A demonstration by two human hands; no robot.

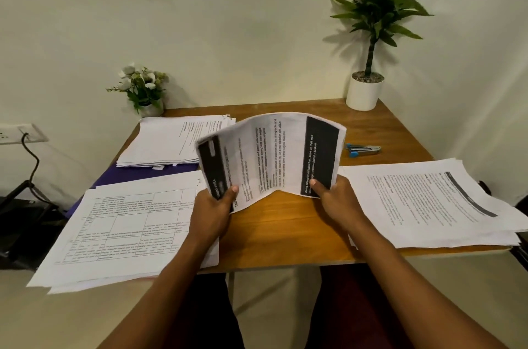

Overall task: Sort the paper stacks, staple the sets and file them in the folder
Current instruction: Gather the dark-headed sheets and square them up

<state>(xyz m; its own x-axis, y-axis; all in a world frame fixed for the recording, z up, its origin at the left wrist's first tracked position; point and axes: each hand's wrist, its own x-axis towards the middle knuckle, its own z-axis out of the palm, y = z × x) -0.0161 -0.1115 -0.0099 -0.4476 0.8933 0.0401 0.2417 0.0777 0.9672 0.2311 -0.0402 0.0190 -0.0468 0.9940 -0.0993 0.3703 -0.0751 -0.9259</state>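
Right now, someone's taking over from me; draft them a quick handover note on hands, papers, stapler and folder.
Left hand and right hand each pinch a bottom corner of one paper set, bowed upright over the table middle.
Stapler lies untouched, far right.
Purple folder lies flat, partly under the far-left stack and near-left stack; a third stack sits right.
Nothing visibly filed. Whether the held set is stapled is unclear.
Left: staple it, file it, finish sorting.

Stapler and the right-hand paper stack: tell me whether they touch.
Apart. The head view shows bare tabletop between the stapler and the right-hand paper stack.
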